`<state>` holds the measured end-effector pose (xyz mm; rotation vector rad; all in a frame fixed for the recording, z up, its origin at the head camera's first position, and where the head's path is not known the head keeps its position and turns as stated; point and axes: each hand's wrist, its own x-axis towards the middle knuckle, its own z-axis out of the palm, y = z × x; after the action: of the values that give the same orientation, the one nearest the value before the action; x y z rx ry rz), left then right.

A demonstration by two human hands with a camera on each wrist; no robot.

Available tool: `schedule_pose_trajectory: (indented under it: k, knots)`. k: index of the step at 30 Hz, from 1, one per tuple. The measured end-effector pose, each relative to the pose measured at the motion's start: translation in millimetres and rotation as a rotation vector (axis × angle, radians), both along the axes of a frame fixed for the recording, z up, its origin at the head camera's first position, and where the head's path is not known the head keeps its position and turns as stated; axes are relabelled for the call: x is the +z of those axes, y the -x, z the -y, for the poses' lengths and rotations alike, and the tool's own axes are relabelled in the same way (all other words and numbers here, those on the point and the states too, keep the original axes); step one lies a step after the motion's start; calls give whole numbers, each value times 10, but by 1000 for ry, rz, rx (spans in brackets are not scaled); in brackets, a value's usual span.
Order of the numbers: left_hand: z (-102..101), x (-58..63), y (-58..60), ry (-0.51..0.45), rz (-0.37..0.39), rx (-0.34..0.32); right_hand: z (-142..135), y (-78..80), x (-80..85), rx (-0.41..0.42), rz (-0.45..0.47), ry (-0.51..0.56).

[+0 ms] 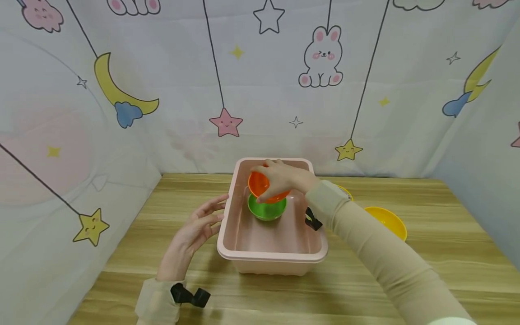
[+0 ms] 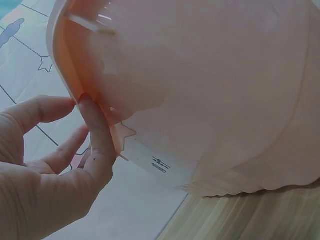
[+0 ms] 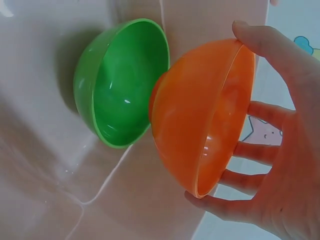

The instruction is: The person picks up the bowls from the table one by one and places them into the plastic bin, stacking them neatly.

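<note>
A pink plastic tub [image 1: 276,256] stands on the table, with a green bowl [image 1: 267,211] upright on its floor. Over the tub, my right hand [image 1: 280,178] grips an orange bowl [image 1: 260,183] by its rim, thumb on one side and fingers spread along the other. In the right wrist view the orange bowl [image 3: 192,105] is tilted, its base overlapping the rim of the green bowl [image 3: 127,90]. My left hand [image 1: 199,225] is at the tub's left side; in the left wrist view its fingertips [image 2: 90,107] hold the tub's rim [image 2: 60,65].
Right of the tub lies a yellow bowl [image 1: 387,221] on the wooden table [image 1: 195,293]. Another yellow rim [image 1: 346,191] shows partly behind my right sleeve. A printed white cloth [image 1: 268,90] hangs behind and along both sides of the table.
</note>
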<state>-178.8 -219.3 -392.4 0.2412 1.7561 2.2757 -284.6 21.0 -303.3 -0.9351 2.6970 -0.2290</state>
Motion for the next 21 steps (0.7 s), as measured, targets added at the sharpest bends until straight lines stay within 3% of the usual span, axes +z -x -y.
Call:
schedule_pose_trajectory:
  k: [11,21]
  knots:
    - [-4,9,8,-11,-12,-1,71,53,-42,-10,36,-2]
    - [9,6,6,-8,16,7,108,82,-218,-28,77,-38]
